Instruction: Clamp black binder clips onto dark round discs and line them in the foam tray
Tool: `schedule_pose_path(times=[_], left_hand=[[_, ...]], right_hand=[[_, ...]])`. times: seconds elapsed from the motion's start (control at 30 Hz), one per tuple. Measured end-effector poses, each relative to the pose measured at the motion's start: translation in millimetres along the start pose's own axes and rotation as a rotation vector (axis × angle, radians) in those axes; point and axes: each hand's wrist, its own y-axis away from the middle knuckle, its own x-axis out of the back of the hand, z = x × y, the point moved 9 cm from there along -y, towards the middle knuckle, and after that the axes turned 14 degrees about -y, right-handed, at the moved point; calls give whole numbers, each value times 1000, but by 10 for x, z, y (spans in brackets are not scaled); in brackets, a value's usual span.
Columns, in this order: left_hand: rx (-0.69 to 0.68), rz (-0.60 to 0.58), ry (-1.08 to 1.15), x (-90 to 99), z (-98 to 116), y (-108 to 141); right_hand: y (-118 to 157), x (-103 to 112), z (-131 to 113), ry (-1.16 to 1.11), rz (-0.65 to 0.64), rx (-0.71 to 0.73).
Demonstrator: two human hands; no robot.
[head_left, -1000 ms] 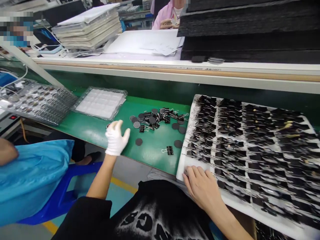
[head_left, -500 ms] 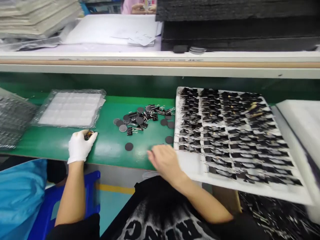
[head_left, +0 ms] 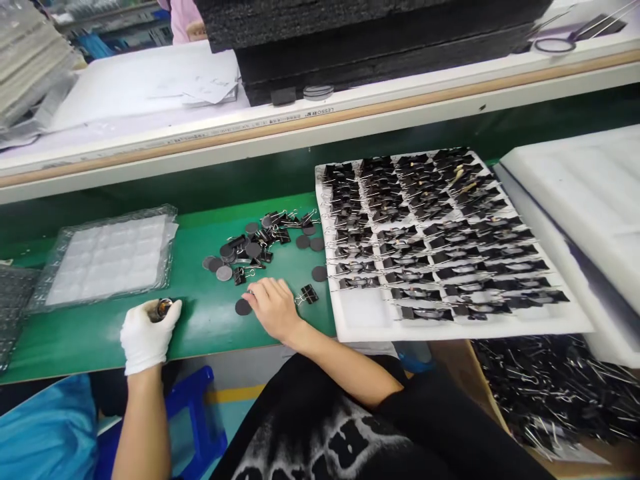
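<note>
My left hand (head_left: 150, 335), in a white glove, is closed around a small round part with a shiny metal rim and a dark, amber-tinted inside (head_left: 163, 308). It rests near the front edge of the green table. My bare right hand (head_left: 274, 308) is over the table, its fingers bent together and their tips hidden. Its thumb side is at the edge of a flat black disc (head_left: 243, 307); whether it grips anything does not show. To its right lies a black binder clip (head_left: 309, 294). Behind it is a pile of black discs and binder clips (head_left: 253, 249).
A white foam tray (head_left: 363, 313) at right bears rows of binder-clipped parts. Below it stands a box of loose binder clips (head_left: 565, 393). A clear-wrapped white tray (head_left: 107, 257) lies at left. A shelf (head_left: 280, 127) crosses behind. A person's blue sleeve (head_left: 47, 427) is at lower left.
My right hand has moved left from beside the foam tray to the lone disc, uncovering the binder clip. My left hand still holds the round part. The camera view has turned and tilted.
</note>
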Motion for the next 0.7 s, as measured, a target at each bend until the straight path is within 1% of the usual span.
schedule_pose_path(times=[0.07, 0.1, 0.17, 0.23, 0.27, 0.33, 0.4, 0.47, 0.53, 0.63, 0.7], left_hand=[[-108, 127, 60, 103, 211, 131], [-186, 204, 100, 180, 379, 230], [-380, 297, 219, 326, 823, 468], [-622, 334, 297, 472, 1367, 730], [-714, 355, 343, 560, 1612, 841], [-854, 411, 445, 755, 2014, 999], [-933, 440, 478, 893, 2302, 1062], [-969, 451, 470, 970, 2471, 1073], [-980, 444, 436, 993, 2550, 1075], [-986, 416, 380, 973, 2578, 1102], [-988, 375, 379, 943, 2571, 1118]], right_hand=[[96, 105, -65, -165, 19, 27], [152, 166, -81, -247, 40, 30], [270, 291, -76, -395, 84, 17], [375, 417, -43, -511, 111, -10], [417, 483, -9, -582, 120, -40], [482, 634, 80, -745, 156, -121], [520, 816, 162, -845, 228, -196], [525, 989, 181, -827, 290, -220], [498, 1087, 140, -777, 294, -209], [444, 1128, 34, -712, 251, -157], [415, 1141, -50, -637, 224, -100]])
